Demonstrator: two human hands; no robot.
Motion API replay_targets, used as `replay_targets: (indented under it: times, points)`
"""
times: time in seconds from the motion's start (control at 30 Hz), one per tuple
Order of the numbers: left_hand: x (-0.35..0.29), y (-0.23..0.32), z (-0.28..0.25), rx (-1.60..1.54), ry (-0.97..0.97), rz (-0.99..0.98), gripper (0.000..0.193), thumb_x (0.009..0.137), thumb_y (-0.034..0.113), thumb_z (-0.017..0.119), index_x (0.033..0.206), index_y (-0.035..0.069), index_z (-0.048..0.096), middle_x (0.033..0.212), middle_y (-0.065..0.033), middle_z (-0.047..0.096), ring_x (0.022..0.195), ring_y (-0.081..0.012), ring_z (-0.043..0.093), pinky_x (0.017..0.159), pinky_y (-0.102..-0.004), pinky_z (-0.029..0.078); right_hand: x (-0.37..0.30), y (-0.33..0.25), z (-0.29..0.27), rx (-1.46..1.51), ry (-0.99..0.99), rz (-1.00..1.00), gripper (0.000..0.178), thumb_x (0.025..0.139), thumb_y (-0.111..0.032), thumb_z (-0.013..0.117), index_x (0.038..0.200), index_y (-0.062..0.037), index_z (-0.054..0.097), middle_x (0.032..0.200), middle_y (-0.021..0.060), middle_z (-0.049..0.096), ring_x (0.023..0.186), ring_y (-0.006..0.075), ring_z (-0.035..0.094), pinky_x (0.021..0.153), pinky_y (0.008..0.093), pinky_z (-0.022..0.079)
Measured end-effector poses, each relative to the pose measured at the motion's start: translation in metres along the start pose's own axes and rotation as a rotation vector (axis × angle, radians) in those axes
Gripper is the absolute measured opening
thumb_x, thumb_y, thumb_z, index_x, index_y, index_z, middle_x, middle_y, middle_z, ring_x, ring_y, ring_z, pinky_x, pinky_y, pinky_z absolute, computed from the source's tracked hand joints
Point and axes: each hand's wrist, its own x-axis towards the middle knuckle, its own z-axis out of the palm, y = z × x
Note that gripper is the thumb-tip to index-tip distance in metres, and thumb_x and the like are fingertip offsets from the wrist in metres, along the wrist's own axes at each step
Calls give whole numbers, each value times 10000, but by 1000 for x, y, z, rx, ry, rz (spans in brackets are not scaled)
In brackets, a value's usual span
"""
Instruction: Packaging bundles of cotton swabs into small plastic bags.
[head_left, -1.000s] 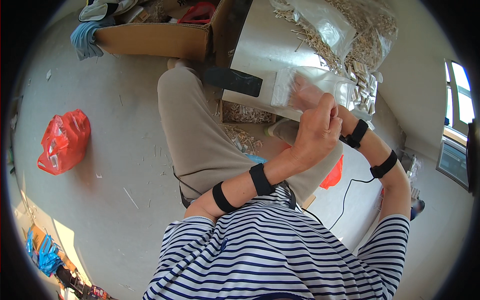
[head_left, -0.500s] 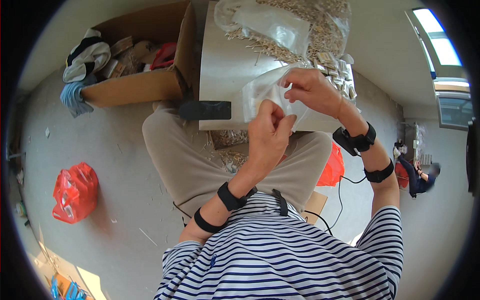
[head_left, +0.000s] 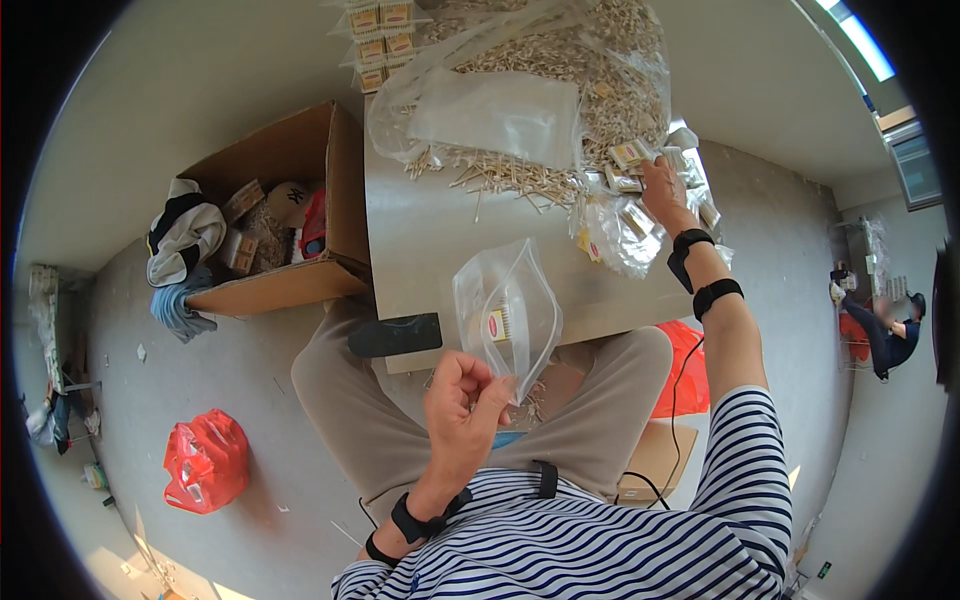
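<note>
My left hand (head_left: pixel 465 410) is closed on the lower edge of a clear plastic bag (head_left: pixel 540 325), whose mouth gapes apart above the table's front edge. One small labelled pack of cotton swabs (head_left: pixel 497 322) shows inside the bag. My right hand (head_left: pixel 667 195) reaches to the table's right side, fingers extended over small swab packs (head_left: pixel 630 153); a firm grip on one is not visible. Loose wooden-stick cotton swabs (head_left: pixel 520 185) lie heaped at the back, partly under a large clear plastic sheet or bag (head_left: pixel 495 115).
Crumpled clear wrappers (head_left: pixel 620 235) lie beside the packs. Filled packs (head_left: pixel 370 45) stand stacked at the far left. A dark flat strip (head_left: pixel 395 335) juts from the table's left front. An open cardboard box (head_left: pixel 275 290) and a red bag (head_left: pixel 205 460) are to the left.
My right hand has left the bag and moved far right to the swab packs. The bag, kept in my left hand, has come nearer and its mouth is open. The view has shifted.
</note>
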Motion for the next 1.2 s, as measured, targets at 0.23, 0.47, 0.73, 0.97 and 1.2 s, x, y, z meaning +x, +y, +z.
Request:
replay_targets:
  times: [0.23, 0.47, 0.73, 0.97, 1.2]
  points:
    - [6, 11, 5, 119, -2, -72, 190, 888, -53, 634, 952, 15, 468, 801, -88, 633, 649, -93, 614, 556, -219, 533, 58, -20, 12, -159, -39, -60, 534, 736, -120, 781, 1234, -140, 590, 1306, 138, 496, 1215, 358, 529, 986, 459, 462]
    - [10, 11, 8, 131, -12, -70, 198, 882, -56, 637, 959, 15, 469, 810, -88, 636, 653, -94, 618, 561, -219, 538, 64, -3, 8, -93, 42, -80, 290, 847, -104, 630, 1126, -178, 661, 1173, 118, 552, 1136, 313, 592, 893, 465, 489]
    - [6, 4, 10, 147, -21, -11, 186, 883, -49, 640, 942, 18, 478, 804, -82, 626, 631, -82, 597, 538, -207, 505, -50, -38, 0, 1442, -190, 76, 385, 830, -64, 674, 1211, -21, 657, 965, 37, 688, 842, 138, 617, 753, 279, 493]
    - [2, 0, 13, 136, -34, 39, 180, 893, -44, 633, 948, 26, 476, 803, -65, 611, 658, -74, 589, 534, -199, 495, -156, -102, 23, 1561, -693, 132, 303, 820, -29, 697, 1122, -9, 684, 855, -9, 654, 688, 68, 534, 617, 221, 439]
    - [1, -3, 14, 128, -31, 65, 175, 902, -16, 644, 945, 35, 482, 781, -62, 621, 640, -67, 586, 522, -191, 481, -139, -95, 33, 723, -580, -1, 348, 746, -213, 793, 982, 14, 676, 852, 121, 680, 793, 230, 658, 726, 349, 530]
